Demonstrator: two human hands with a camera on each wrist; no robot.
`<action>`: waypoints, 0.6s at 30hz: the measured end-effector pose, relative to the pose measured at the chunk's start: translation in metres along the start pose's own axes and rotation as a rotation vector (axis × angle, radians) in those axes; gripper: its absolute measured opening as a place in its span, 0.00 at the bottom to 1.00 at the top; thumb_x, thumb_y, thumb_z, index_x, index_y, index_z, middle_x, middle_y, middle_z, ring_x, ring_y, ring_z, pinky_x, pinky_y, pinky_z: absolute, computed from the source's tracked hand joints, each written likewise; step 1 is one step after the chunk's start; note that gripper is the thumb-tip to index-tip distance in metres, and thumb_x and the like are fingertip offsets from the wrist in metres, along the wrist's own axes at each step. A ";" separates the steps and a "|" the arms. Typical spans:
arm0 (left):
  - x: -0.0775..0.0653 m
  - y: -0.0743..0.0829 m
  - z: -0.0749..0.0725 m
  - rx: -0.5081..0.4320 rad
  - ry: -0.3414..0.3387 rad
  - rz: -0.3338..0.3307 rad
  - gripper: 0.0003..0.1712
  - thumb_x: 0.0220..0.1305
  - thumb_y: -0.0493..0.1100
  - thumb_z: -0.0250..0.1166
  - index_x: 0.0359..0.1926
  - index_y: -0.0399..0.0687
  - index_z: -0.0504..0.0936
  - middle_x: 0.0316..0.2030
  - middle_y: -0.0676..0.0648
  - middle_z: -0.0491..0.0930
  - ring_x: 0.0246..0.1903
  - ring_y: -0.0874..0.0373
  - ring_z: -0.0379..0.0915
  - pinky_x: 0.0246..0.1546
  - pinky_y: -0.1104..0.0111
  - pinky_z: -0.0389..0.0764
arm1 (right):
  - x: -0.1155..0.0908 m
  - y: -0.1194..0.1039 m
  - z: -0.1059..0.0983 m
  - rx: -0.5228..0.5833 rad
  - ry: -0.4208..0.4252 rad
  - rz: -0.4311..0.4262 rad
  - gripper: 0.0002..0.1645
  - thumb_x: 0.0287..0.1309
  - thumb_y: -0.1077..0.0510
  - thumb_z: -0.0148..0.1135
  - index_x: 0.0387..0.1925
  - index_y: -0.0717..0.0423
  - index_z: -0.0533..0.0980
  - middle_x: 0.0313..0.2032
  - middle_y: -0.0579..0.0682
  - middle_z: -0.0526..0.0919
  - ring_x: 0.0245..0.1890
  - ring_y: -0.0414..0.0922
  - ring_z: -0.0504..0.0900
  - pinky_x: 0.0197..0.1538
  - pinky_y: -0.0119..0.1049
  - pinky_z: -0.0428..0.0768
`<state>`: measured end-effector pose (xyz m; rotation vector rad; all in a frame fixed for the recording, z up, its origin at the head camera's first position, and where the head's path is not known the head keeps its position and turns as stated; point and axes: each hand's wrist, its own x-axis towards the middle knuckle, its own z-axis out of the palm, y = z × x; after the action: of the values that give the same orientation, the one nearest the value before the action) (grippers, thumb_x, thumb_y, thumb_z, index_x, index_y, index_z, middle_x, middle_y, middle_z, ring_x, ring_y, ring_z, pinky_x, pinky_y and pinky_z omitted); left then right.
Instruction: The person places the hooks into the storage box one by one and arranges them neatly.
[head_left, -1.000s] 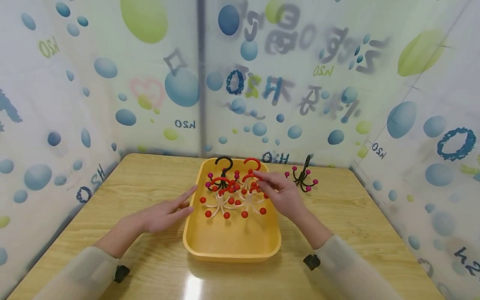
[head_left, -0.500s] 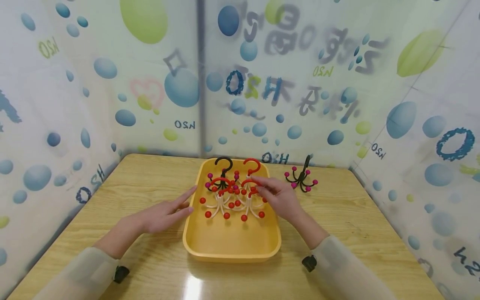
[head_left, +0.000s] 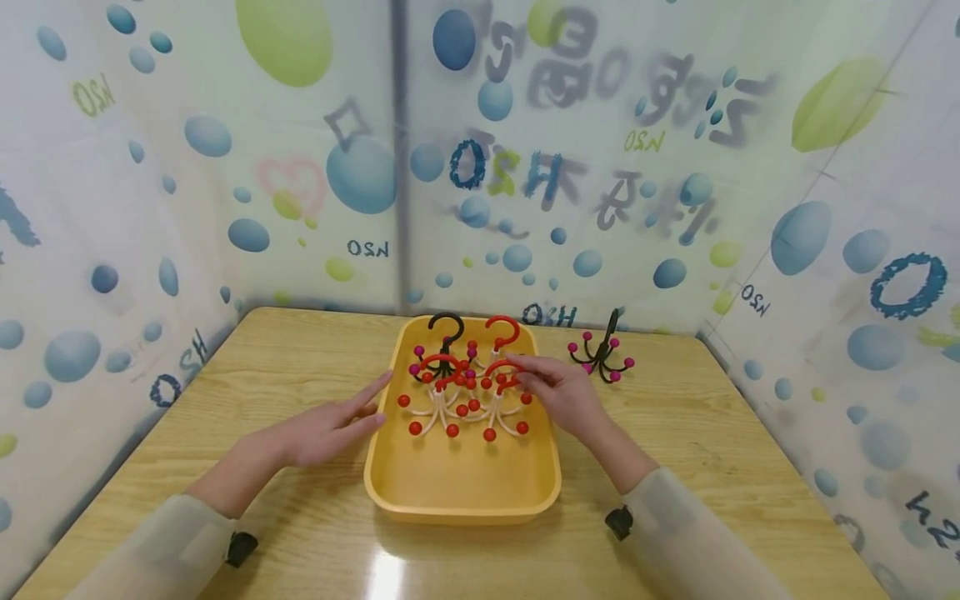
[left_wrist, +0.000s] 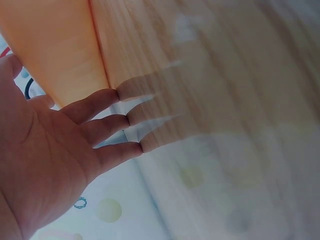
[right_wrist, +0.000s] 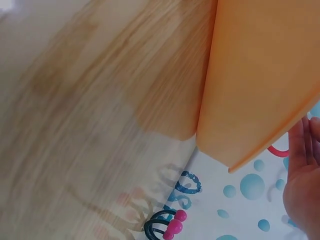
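Note:
In the head view, a yellow tray [head_left: 461, 510] holds several claw hangers standing in two rows. My right hand [head_left: 566, 396] pinches the red hook of the front right hanger [head_left: 497, 408], which has white prongs tipped with red balls. Beside it stands a matching white-pronged hanger [head_left: 439, 404]. Behind them are a black hanger [head_left: 445, 348] and another red-hooked one [head_left: 504, 327]. My left hand [head_left: 326, 429] touches the tray's left rim with its fingers extended. The right wrist view shows my right hand only partly; its grip is hidden there.
A black claw hanger [head_left: 602, 354] with pink balls lies on the wooden table [head_left: 675, 442], right of the tray. A patterned curtain [head_left: 570, 225] hangs behind the table and along both sides.
My right hand has brought the front right hanger slightly down and nearer in the tray, with its balls shifting a little. My left hand has stayed at the rim.

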<state>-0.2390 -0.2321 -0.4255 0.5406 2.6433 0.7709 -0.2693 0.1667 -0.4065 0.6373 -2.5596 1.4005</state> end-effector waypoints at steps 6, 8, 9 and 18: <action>-0.001 0.001 0.000 0.003 0.000 -0.005 0.43 0.85 0.71 0.46 0.90 0.76 0.39 0.77 0.31 0.73 0.76 0.26 0.68 0.75 0.27 0.66 | 0.000 0.002 -0.002 0.034 0.001 0.048 0.22 0.77 0.65 0.65 0.67 0.52 0.85 0.56 0.62 0.91 0.45 0.52 0.94 0.49 0.38 0.93; 0.000 0.000 0.000 0.000 0.002 -0.008 0.43 0.85 0.71 0.45 0.90 0.76 0.39 0.77 0.32 0.73 0.77 0.26 0.68 0.76 0.28 0.65 | 0.000 0.003 -0.003 0.039 -0.004 0.060 0.22 0.77 0.65 0.65 0.67 0.51 0.85 0.56 0.62 0.91 0.45 0.50 0.94 0.49 0.36 0.92; 0.000 0.000 0.000 0.001 0.002 -0.007 0.43 0.85 0.71 0.45 0.90 0.76 0.39 0.77 0.32 0.73 0.77 0.26 0.68 0.76 0.28 0.65 | -0.001 0.003 -0.003 0.042 -0.004 0.061 0.22 0.77 0.65 0.65 0.67 0.50 0.86 0.56 0.62 0.91 0.44 0.49 0.94 0.49 0.35 0.92; 0.001 -0.001 0.000 -0.005 0.001 -0.011 0.43 0.85 0.71 0.45 0.90 0.77 0.38 0.78 0.32 0.72 0.77 0.26 0.68 0.76 0.27 0.64 | -0.001 0.004 -0.003 0.028 -0.015 0.044 0.25 0.75 0.67 0.66 0.68 0.47 0.85 0.55 0.62 0.90 0.44 0.49 0.94 0.48 0.33 0.92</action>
<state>-0.2404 -0.2329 -0.4263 0.5244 2.6421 0.7748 -0.2707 0.1716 -0.4086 0.6025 -2.5849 1.4536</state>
